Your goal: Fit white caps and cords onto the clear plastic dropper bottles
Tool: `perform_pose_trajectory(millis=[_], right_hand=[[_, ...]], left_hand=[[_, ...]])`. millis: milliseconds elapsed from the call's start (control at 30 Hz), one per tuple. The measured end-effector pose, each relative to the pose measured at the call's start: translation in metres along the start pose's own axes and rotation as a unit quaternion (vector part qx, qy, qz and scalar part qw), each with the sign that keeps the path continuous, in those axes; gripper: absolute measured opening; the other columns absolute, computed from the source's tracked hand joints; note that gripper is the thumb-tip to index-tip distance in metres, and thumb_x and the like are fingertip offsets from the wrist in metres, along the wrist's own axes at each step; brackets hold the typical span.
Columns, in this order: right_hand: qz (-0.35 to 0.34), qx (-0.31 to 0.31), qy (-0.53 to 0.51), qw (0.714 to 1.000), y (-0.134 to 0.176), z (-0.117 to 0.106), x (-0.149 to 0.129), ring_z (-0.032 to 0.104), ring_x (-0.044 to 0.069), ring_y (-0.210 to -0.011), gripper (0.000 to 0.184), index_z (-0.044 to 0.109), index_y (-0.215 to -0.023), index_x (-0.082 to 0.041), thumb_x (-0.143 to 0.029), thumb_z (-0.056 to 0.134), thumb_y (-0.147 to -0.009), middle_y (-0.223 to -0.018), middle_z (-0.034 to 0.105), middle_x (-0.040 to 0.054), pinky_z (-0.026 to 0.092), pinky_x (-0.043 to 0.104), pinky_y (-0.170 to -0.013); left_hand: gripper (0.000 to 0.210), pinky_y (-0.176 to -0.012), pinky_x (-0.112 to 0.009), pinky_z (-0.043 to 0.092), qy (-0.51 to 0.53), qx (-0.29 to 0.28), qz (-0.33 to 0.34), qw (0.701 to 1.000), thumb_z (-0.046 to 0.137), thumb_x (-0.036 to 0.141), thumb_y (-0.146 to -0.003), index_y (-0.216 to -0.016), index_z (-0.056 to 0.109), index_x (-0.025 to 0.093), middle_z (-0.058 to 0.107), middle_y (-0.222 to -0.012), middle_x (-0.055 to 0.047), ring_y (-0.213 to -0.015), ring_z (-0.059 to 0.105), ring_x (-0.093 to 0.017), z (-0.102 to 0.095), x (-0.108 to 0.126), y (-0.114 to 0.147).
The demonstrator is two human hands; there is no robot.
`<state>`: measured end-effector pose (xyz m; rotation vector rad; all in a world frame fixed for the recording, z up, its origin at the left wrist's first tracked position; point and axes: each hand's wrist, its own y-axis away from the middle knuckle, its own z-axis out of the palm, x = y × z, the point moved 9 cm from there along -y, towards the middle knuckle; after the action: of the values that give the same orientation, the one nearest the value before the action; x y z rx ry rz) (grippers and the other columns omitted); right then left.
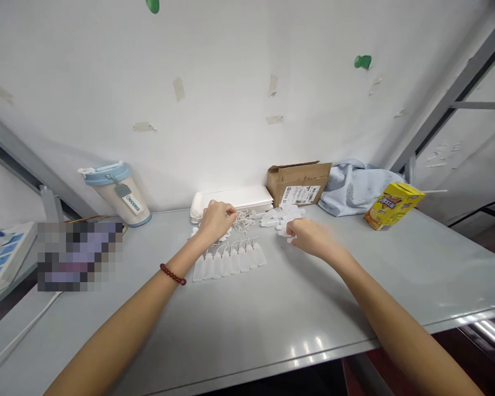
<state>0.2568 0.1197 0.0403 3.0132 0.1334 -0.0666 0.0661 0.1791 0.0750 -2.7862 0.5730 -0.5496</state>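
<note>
My left hand [218,219] hovers above the table beside a small heap of white cords [243,221], its thumb and fingers pinched; anything between them is too small to make out. My right hand [309,236] is curled at the edge of a pile of white, translucent plastic pieces [286,214], and its fingertips hide whatever they grip. In front of my left hand lies a neat row of several flat translucent plastic pieces [231,261], with thin white cords at their tops. Small white pieces [223,236] lie partly hidden under my left wrist.
A white foam tray stack [235,198] and a cardboard box [299,184] stand by the wall. A blue-lidded cup [119,192] and a blurred-out object [80,256] are on the left. To the right are a pale blue cloth [350,187] and a yellow drink carton [391,206].
</note>
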Motion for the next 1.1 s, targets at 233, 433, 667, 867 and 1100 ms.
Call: perform_pose_trajectory(millis=[233,433,667,867,1100], right_hand=[[0.014,-0.004,0.03,0.999,0.003,-0.003,0.007,0.059,0.022,-0.082,0.022,0.062,-0.087,-0.016,-0.002,0.055,-0.071,-0.095,0.064,0.0108,0.029,0.025,-0.053],[0.025,-0.015,0.066,0.997,0.005,-0.005,0.007,0.06,0.022,-0.079,0.027,0.063,-0.085,-0.015,0.003,0.048,-0.071,-0.094,0.064,0.0125,0.027,0.026,-0.052],[-0.024,-0.026,0.088,0.995,0.009,0.004,-0.016,0.06,0.022,-0.079,0.023,0.063,-0.081,-0.014,0.0,0.046,-0.074,-0.089,0.065,0.0128,0.028,0.027,-0.053],[-0.064,0.027,0.019,0.997,0.013,-0.001,-0.032,0.059,0.022,-0.078,0.009,0.061,-0.082,-0.017,-0.016,0.054,-0.077,-0.086,0.064,0.0089,0.031,0.026,-0.053],[-0.144,0.144,-0.121,0.971,0.019,-0.019,-0.048,0.057,0.022,-0.086,0.014,0.058,-0.092,-0.016,-0.021,0.055,-0.079,-0.092,0.062,0.0084,0.041,0.028,-0.063]], left_hand=[[0.018,-0.084,-0.034,0.044,0.117,0.061,-0.043,0.99,0.052,0.023,-0.077,-0.078,0.07,0.02,0.071,-0.087,-0.002,-0.095,0.059,-0.024,-0.018,-0.007,0.005],[0.018,-0.083,-0.033,0.044,0.167,0.063,-0.052,0.983,0.053,0.027,-0.078,-0.077,0.069,0.021,0.071,-0.087,-0.001,-0.093,0.059,-0.021,-0.023,-0.007,0.03],[0.014,-0.084,-0.033,0.042,0.18,0.092,-0.076,0.976,0.054,0.028,-0.08,-0.079,0.068,0.023,0.069,-0.083,0.0,-0.095,0.054,-0.021,-0.017,-0.017,0.076],[0.012,-0.082,-0.032,0.044,0.203,0.091,-0.044,0.974,0.054,0.023,-0.081,-0.077,0.066,0.023,0.067,-0.08,0.0,-0.092,0.054,-0.02,-0.018,0.004,0.085],[0.012,-0.08,-0.032,0.043,0.226,0.07,-0.023,0.971,0.055,0.02,-0.081,-0.077,0.066,0.023,0.066,-0.078,0.0,-0.09,0.053,-0.02,-0.013,0.022,0.09]])
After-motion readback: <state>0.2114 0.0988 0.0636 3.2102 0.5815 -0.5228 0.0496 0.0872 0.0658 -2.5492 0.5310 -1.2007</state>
